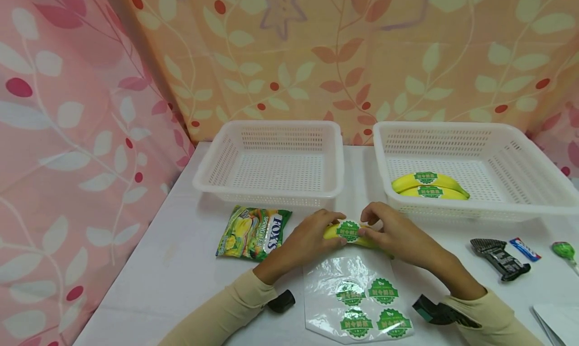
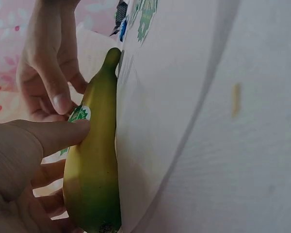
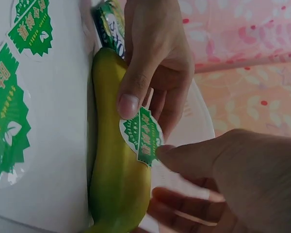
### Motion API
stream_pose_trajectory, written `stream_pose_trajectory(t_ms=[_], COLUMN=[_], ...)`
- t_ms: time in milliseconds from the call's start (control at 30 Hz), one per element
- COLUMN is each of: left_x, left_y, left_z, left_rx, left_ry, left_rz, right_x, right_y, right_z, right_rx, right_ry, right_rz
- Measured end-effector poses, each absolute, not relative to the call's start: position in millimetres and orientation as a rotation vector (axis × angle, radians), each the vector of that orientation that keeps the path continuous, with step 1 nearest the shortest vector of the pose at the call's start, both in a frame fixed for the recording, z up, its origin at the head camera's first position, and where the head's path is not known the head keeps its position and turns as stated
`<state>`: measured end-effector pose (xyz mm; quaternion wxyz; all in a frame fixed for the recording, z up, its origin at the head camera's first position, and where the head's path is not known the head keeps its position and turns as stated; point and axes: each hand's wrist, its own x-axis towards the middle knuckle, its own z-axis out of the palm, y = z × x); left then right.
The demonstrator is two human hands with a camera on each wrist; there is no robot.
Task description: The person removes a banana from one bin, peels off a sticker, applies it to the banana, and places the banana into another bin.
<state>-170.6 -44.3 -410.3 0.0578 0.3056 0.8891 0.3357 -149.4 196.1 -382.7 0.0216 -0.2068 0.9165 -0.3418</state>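
White counter [image 1: 190, 265], flowered curtains behind. Banana [image 1: 336, 234] lies on counter just before right basket [image 1: 520, 205], which holds two stickered bananas [image 1: 429, 186]. Left hand [image 1: 307, 240] steadies banana, fingers curled around it, thumb at sticker [image 3: 142, 136]. Right hand [image 1: 398, 233] pinches sticker edge. Judgement: good result needs banana kept from rolling and sticker pressed from middle outward, so no wrinkle. Sticker sheet [image 1: 357, 301] lies near wrists.
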Motion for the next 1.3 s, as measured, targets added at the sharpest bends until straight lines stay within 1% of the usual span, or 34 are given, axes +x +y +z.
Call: stream_pose_trajectory(t_ms=[133,233,400,967,1300], left_x=[-170.3,-169.4,-168.2,-168.6,-167.8], left_y=[-44.0,-43.9,-43.8,-42.8,-40.9], left_z=[-410.5,-409.9,-408.3,-405.6,-406.7], left_rx=[0.906,0.897,0.909,0.948,0.934], left_ry=[2.689,2.691,2.7,2.823,2.815], left_rz=[1.021,1.015,0.993,0.821,0.839], right_x=[-148.5,-148.2,-148.1,-147.9,-146.9], right_y=[195.6,192.9,188.8,186.2,183.7], right_z=[-384.0,-387.1,-393.6,-396.7,-402.4], right_rx=[-0.719,-0.755,-0.757,-0.749,-0.835], right_ry=[2.808,2.777,2.811,2.932,2.964], right_rz=[-1.1,-1.027,-0.919,-0.807,-0.75])
